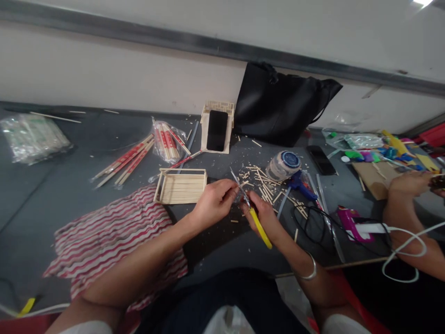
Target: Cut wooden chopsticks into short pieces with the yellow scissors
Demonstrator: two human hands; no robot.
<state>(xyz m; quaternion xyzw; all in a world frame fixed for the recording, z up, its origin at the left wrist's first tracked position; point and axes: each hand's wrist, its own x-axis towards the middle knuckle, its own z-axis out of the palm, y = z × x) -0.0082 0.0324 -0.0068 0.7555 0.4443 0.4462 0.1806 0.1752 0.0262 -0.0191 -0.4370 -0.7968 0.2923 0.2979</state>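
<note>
My right hand [264, 214] grips yellow-handled scissors [260, 226], whose blades [239, 188] point up and left. My left hand [213, 202] is closed in a pinch at the blades, holding a thin wooden stick piece that I can barely make out. Both hands hover over a dark grey table [69, 185] littered with cut stick bits [264, 183]. A small open tray built of wooden sticks [181, 186] lies just left of my left hand.
A red-and-white striped cloth [111, 236] lies at left. Chopstick packs [167, 141], a stick phone stand holding a phone [217, 130], a black bag [278, 106], a jar [283, 165], blue [301, 183] and pink glue guns [349, 222] with cables surround. Another person's arm [406, 204] works at right.
</note>
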